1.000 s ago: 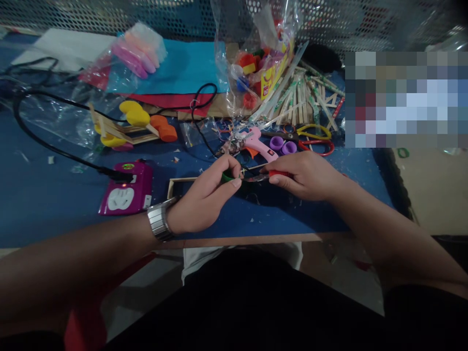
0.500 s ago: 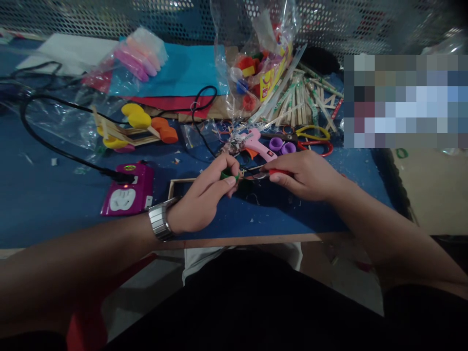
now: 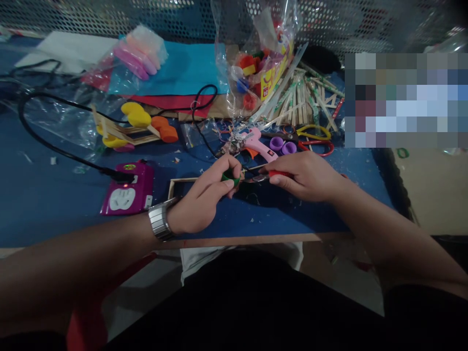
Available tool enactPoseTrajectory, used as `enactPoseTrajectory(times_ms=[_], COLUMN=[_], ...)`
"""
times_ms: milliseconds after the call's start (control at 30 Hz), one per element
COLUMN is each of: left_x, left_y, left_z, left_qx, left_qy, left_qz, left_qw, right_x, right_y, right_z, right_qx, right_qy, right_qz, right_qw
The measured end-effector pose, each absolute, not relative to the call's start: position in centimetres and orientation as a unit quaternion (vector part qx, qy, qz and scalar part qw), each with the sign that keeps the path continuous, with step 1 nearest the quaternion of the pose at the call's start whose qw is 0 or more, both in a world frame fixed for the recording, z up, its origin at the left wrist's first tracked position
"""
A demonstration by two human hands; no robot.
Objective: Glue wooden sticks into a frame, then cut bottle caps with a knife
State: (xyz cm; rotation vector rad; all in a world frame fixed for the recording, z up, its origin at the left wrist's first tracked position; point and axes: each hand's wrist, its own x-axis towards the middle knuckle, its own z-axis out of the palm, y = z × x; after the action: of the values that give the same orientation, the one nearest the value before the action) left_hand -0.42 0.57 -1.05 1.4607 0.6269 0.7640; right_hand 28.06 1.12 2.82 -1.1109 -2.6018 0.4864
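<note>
My left hand [image 3: 208,190] pinches a small green bottle cap [image 3: 231,180] between thumb and fingers, above the blue table. Closed around the red handle of a pair of pliers [image 3: 259,179] is my right hand [image 3: 305,175]. The metal jaws point left and reach the cap's right side; whether they grip it is too small to tell. A wooden stick frame [image 3: 183,180] lies partly hidden behind my left hand. Just beyond both hands rests a pink glue gun [image 3: 259,146], with two purple caps [image 3: 282,146] to its right.
A purple power box [image 3: 127,190] with a black cable stands on the left. Behind it sits a stick model with yellow and orange caps [image 3: 137,126]. Scissors [image 3: 316,140], many wooden sticks [image 3: 292,102] and a plastic bag of caps [image 3: 256,73] lie at the back.
The green cap has turned slightly in my left fingers and shows more of its side. The pliers stay beside it, and both hands have barely moved.
</note>
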Motion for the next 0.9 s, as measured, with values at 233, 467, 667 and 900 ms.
enactPoseTrajectory(times_ms=[233,467,667,900], left_x=[-0.4,-0.4,-0.4,-0.2], left_y=[0.6,0.1,-0.4,-0.2], left_z=[-1.0,-0.1,0.2,0.4], left_qx=[0.654,0.715,0.767,0.81], left_qy=[0.274,0.288,0.315,0.314], left_qz=[0.325,0.31,0.28,0.259], left_qw=[0.626,0.557,0.484,0.423], right_x=[27.9,27.8,27.8,27.9], right_y=[1.0,0.8,0.4,0.4], right_z=[2.7,3.0,2.9,3.0], right_qx=[-0.379,-0.383,-0.393,-0.403], right_qy=[-0.901,-0.901,-0.902,-0.902], right_qz=[0.17,0.168,0.152,0.126], right_qw=[0.129,0.114,0.099,0.093])
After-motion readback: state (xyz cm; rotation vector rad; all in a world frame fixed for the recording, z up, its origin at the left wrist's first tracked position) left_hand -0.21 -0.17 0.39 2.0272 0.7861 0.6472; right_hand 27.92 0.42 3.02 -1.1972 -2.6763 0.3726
